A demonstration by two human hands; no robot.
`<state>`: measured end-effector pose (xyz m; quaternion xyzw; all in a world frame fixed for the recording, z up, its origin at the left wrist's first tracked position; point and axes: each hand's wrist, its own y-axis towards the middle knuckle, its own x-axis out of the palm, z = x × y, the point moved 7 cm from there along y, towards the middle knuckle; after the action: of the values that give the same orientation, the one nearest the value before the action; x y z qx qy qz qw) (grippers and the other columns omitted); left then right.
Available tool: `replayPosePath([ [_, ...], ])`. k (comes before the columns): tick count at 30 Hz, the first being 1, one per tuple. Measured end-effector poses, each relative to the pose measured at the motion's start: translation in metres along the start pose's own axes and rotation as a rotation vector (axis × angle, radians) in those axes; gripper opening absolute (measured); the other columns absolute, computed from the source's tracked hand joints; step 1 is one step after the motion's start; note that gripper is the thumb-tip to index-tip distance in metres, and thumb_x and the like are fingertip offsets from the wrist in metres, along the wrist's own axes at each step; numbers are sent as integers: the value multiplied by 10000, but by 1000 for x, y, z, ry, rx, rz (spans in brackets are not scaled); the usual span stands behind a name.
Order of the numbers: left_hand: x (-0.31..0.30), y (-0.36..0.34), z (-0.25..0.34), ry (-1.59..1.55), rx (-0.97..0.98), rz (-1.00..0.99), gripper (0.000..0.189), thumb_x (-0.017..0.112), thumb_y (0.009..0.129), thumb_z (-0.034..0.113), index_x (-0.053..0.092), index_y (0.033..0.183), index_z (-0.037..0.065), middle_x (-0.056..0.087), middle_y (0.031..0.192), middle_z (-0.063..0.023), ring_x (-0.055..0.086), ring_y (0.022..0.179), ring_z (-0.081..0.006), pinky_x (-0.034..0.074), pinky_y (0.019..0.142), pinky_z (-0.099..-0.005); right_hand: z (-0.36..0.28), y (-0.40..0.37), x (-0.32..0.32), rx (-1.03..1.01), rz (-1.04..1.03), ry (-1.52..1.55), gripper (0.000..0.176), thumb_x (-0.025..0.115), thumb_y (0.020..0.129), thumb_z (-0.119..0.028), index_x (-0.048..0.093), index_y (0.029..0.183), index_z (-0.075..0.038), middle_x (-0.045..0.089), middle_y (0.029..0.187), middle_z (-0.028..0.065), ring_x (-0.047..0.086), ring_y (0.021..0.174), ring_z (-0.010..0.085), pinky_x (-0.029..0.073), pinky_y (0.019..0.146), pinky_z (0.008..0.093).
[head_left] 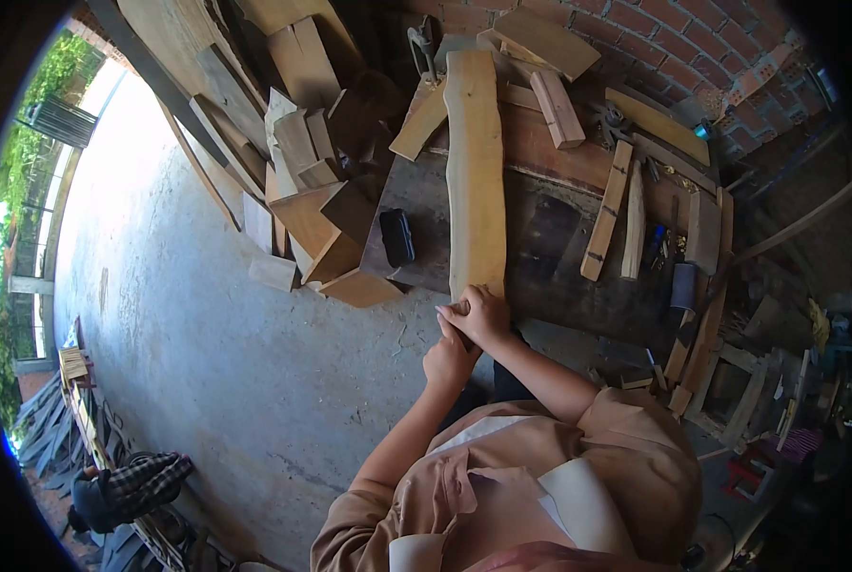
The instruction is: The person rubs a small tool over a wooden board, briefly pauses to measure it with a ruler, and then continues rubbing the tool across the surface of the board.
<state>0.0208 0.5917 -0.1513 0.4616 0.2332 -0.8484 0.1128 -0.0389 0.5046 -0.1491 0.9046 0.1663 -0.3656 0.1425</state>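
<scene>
A long pale wooden board (478,172) with one wavy edge lies lengthwise on the dark workbench (550,248), its near end reaching the bench's front. At that end my right hand (483,316) is closed, knuckles up, over the board's edge. Just below and to the left, my left hand (451,357) is closed too, its thumb raised against the right hand. Something small and dark shows between the two hands, too hidden to name. A black open case or tray (396,237) sits on the bench left of the board.
Wood offcuts (326,224) are heaped left of the bench. On its right lie a wooden strip (607,210), a pale stick (634,221) and a grey cylinder (683,286). A metal clamp (422,46) stands at the back. Another person (126,491) bends at lower left.
</scene>
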Motion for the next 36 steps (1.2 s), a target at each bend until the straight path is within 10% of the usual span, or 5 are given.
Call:
replayPosePath([
  [15, -68, 341, 120, 182, 82, 88, 961, 654, 618, 476, 171, 1272, -36, 608, 646, -141, 608, 581, -296, 490, 522, -393, 66, 348, -34, 27, 239, -126, 448, 615, 650, -502, 534, 696, -64, 562, 672, 118, 576, 621, 302, 461, 545, 406],
  [17, -85, 409, 148, 114, 114, 160, 537, 609, 693, 380, 417, 1052, 30, 606, 754, -182, 601, 681, -339, 480, 587, -425, 94, 429, -31, 177, 48, -96, 539, 593, 612, -597, 558, 731, -72, 599, 733, 131, 591, 694, 310, 471, 605, 398],
  [21, -129, 507, 207, 313, 120, 96, 503, 606, 701, 387, 494, 1032, 24, 578, 1009, -147, 570, 937, -276, 476, 752, -352, 103, 547, -58, 134, 29, -130, 601, 598, 588, -629, 601, 810, -70, 624, 821, 131, 605, 758, 287, 473, 650, 381],
  [29, -221, 414, 227, 55, 107, 437, 499, 608, 682, 415, 515, 966, 15, 591, 946, -181, 571, 916, -300, 472, 745, -377, -17, 515, -139, -118, 221, -221, 536, 554, 654, -610, 609, 759, -87, 617, 686, 102, 604, 643, 257, 468, 588, 355],
  [36, -131, 215, 118, 48, 85, 194, 744, 651, 624, 458, 381, 1091, -54, 596, 737, -205, 600, 701, -338, 486, 601, -406, -17, 270, -74, 31, -8, 69, 527, 729, 502, -525, 494, 622, -69, 559, 619, 88, 555, 579, 254, 432, 541, 351],
])
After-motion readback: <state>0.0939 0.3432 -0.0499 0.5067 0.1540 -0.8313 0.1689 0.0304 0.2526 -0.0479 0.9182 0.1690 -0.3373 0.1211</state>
